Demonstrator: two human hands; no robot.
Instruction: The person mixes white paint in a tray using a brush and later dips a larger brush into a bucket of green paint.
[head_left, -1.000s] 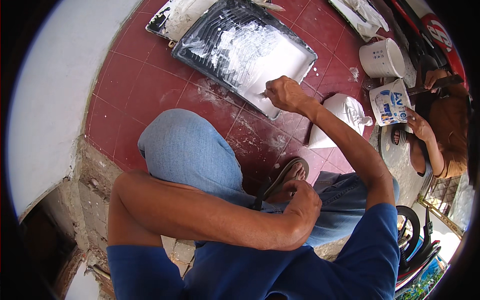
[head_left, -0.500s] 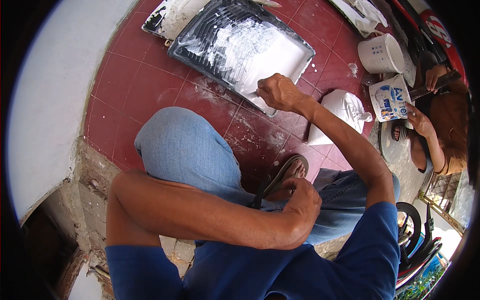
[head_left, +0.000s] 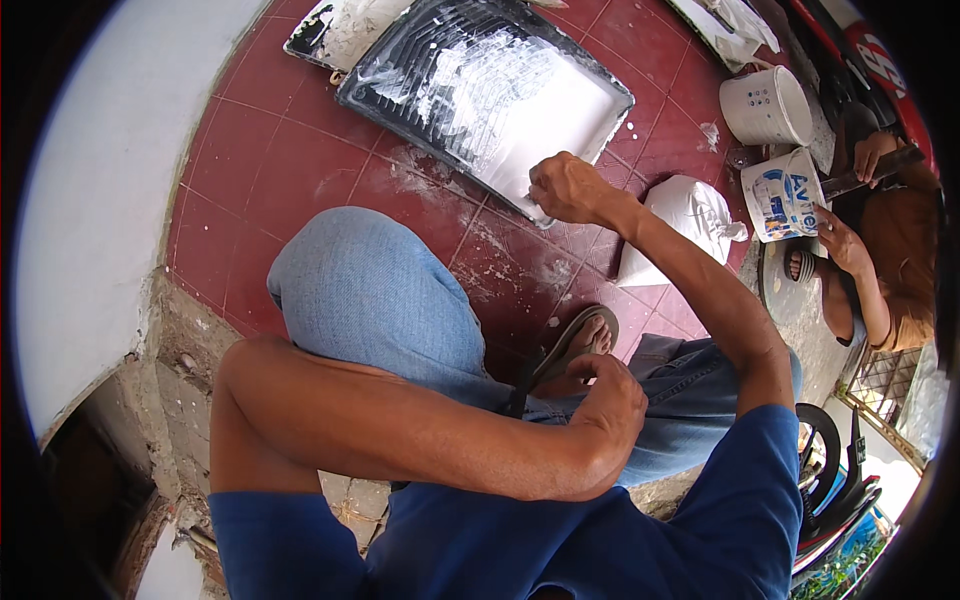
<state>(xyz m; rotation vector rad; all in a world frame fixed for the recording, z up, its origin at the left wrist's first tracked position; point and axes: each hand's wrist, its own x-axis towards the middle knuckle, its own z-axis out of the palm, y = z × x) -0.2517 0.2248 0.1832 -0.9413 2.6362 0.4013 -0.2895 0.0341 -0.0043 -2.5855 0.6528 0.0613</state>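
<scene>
A black paint tray (head_left: pixel 400 112) with a ribbed slope lies tilted across my view, with a pool of white paint (head_left: pixel 570 95) at its deep right end. My right hand (head_left: pixel 570 188) is closed above the tray's near corner. A short, paint-covered piece (head_left: pixel 538 212) shows below its fingers, too hidden to name. My left arm is folded across my lap. At its end my left hand (head_left: pixel 610 400) hangs bent by my right thigh, near my sandalled foot (head_left: pixel 590 335); its fingers are mostly hidden under the hand.
Beside my right forearm sits a tied white bag (head_left: pixel 680 225). Farther right, a person in brown holds a dark flat bar (head_left: pixel 870 172) and touches a white bucket (head_left: pixel 780 205). Another white bucket (head_left: pixel 755 108) lies behind. A white wall (head_left: pixel 110 200) bounds the red tiles (head_left: pixel 240 190) at left.
My right hand has shifted slightly right and down along the tray's near corner, still closed. My left hand stays almost in place, its fingers moving a little.
</scene>
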